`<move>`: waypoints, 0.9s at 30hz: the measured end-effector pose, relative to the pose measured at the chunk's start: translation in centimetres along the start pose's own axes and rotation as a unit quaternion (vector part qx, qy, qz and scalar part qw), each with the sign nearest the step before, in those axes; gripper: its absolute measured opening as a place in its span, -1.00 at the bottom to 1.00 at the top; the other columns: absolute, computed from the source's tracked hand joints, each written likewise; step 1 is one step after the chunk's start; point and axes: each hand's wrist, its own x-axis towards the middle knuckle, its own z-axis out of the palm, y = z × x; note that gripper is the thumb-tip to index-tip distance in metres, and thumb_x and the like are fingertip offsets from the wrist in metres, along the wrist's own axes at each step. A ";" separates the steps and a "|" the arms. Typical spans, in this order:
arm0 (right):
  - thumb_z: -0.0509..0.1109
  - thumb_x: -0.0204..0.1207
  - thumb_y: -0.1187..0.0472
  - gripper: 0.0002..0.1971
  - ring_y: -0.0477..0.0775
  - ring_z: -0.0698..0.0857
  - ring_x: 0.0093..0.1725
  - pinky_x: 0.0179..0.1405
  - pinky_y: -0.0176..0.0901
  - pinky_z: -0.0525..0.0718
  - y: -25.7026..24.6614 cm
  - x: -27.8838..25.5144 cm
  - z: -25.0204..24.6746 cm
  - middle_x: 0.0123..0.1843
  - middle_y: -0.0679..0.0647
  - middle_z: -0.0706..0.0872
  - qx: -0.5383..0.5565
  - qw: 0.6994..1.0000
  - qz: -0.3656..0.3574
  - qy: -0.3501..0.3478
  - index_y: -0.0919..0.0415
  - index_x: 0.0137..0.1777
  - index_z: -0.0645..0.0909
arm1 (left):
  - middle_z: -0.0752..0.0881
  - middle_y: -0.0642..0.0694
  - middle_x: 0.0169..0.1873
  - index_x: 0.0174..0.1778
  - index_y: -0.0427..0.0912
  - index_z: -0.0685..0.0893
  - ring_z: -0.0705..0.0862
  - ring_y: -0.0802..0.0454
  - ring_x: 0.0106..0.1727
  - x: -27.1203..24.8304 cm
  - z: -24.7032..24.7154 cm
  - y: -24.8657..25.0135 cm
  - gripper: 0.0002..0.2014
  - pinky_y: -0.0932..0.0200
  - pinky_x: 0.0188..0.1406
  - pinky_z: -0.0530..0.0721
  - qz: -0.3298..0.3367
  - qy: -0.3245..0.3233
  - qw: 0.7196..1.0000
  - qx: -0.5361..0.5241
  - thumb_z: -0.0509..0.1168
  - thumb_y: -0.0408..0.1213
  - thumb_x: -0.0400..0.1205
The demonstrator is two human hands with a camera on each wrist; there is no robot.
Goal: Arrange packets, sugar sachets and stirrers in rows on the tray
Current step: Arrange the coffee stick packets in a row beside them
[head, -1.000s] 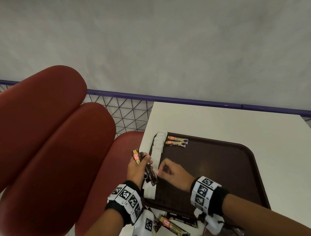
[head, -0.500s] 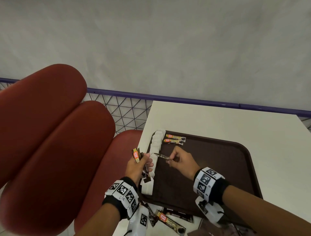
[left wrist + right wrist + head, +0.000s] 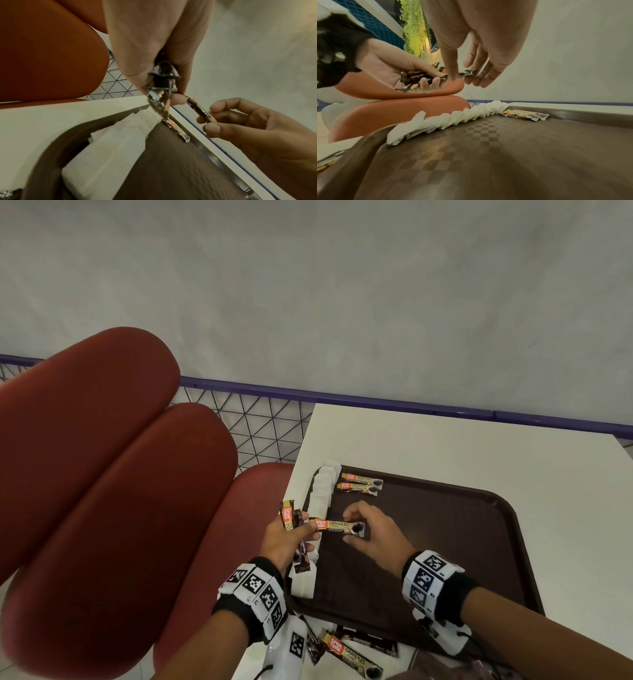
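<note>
A dark brown tray (image 3: 445,542) lies on the white table (image 3: 445,446). A row of white sachets (image 3: 320,498) runs along its left edge. Two coffee packets (image 3: 361,483) lie side by side at the far left corner. My left hand (image 3: 286,537) grips a bunch of coffee packets (image 3: 289,513) over the tray's left rim. My right hand (image 3: 373,530) pinches the dark end of one coffee packet (image 3: 339,525), which is held level above the tray; its orange end still touches the left thumb. In the right wrist view the pinched packet (image 3: 465,73) hangs well above the tray floor (image 3: 505,155).
More coffee packets (image 3: 352,655) lie loose on the table in front of the tray's near edge. Red padded seats (image 3: 102,474) stand to the left of the table. A purple rail with wire mesh (image 3: 260,426) runs behind, under a grey wall.
My right hand reached to the bunch in my left hand, took one packet by its end and has drawn it out to the right over the tray. The left hand stayed put.
</note>
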 end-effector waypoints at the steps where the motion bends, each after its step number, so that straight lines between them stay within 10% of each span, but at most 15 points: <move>1: 0.45 0.44 0.25 -0.73 -0.20 0.58 0.08 0.07 -0.64 0.42 0.1 0.1 -0.1 0.07 -0.04 0.60 -0.005 1.000 0.002 0.001 0.01 0.09 0.54 | 0.73 -0.25 -0.20 -0.08 -0.25 0.57 0.76 0.07 -0.41 0.1 0.0 0.0 -0.86 0.25 -0.52 0.65 0.001 -0.001 1.000 0.002 0.36 -0.53 0.54; 10: 0.50 0.41 0.22 -0.78 -0.03 0.46 0.07 0.26 -0.20 0.48 4.0 3.8 -1.3 0.14 0.12 0.60 -0.068 0.978 0.156 0.121 0.06 0.05 0.66 | 0.61 -0.13 -0.25 -0.11 -0.18 0.56 0.64 -0.04 -0.24 1.1 -1.2 0.0 -0.92 0.17 -0.38 0.64 0.015 0.081 0.996 -0.018 0.28 -0.44 0.62; 20: 0.46 0.44 0.15 -0.77 0.07 0.37 0.31 0.27 -0.14 0.38 6.0 6.1 -0.4 0.30 -0.02 0.51 -0.223 0.956 0.164 0.099 0.01 0.09 0.65 | 0.64 -0.14 -0.08 0.09 -0.21 0.67 0.63 0.04 -0.20 1.8 -3.8 -0.9 -0.81 -0.12 0.18 0.67 0.001 0.099 0.995 0.014 0.24 -0.45 0.62; 27: 0.45 0.44 0.13 -0.72 0.08 0.38 0.30 0.24 -0.14 0.38 6.4 6.7 0.3 0.30 -0.02 0.50 -0.239 0.949 0.177 0.106 0.01 0.15 0.62 | 0.65 -0.14 -0.28 0.03 -0.15 0.67 0.64 -0.05 -0.26 1.7 -4.3 -1.3 -0.85 0.00 -0.13 0.63 0.005 0.083 0.996 0.026 0.31 -0.42 0.59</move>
